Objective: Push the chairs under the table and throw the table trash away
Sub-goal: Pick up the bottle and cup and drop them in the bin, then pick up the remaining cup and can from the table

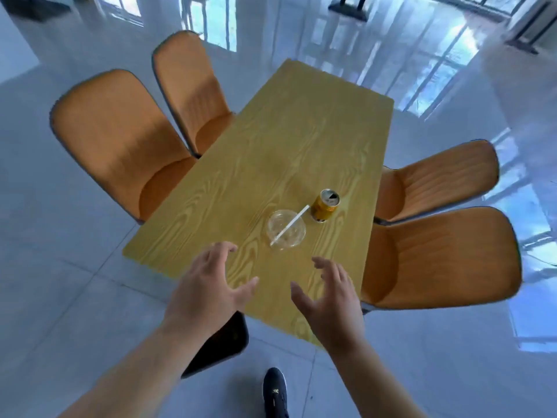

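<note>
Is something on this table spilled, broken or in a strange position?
No spill or damage shows. Only the trash stands out: an opened yellow can standing upright and a clear plastic cup with a straw.

left hand (208, 285): fingers spread, empty | right hand (331, 300): fingers spread, empty

Yellow wood-grain table (271, 140); four orange chairs (120, 140); yellow-orange can (324, 206); clear cup (286, 229), white straw (291, 224); dark navy shoe (274, 390); pale grey tiled floor (60, 297).
</note>
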`<state>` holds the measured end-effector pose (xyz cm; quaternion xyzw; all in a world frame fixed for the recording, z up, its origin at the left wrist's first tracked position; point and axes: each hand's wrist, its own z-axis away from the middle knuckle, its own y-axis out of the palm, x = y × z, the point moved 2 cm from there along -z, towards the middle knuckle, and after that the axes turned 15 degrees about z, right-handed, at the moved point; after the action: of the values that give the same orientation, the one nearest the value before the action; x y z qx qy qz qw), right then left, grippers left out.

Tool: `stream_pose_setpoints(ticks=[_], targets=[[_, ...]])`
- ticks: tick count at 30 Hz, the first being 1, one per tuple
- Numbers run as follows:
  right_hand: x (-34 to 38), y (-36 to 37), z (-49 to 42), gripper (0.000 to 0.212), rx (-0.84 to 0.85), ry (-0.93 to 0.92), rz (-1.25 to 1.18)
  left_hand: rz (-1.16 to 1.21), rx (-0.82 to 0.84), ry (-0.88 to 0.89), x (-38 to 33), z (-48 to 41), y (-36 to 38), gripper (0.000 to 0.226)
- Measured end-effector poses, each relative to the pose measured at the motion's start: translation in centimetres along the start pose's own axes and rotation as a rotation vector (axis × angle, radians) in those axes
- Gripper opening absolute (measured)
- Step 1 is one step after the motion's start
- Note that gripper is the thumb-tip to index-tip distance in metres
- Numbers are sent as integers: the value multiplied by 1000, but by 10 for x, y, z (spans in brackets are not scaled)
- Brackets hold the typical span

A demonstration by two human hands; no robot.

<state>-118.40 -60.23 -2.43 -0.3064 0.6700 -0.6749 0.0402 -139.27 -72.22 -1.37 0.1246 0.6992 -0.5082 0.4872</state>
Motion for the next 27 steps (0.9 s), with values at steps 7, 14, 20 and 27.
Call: stream_pose_setpoints(ticks=[7,14,20,27], targets=[[-70,-27,-164,94,91,80,14,-74,138,-80,-40,-104,83,108],[-99,37,-255,108,269,-1,77,-140,137,-145,-19,-151,141,118],[-93,56,-242,80,283,-29,175,-199,192,-146,-10,-146,132,101],[-26,65,-115,86,341,-84,138,-212,221,-164,35,-64,53,97]])
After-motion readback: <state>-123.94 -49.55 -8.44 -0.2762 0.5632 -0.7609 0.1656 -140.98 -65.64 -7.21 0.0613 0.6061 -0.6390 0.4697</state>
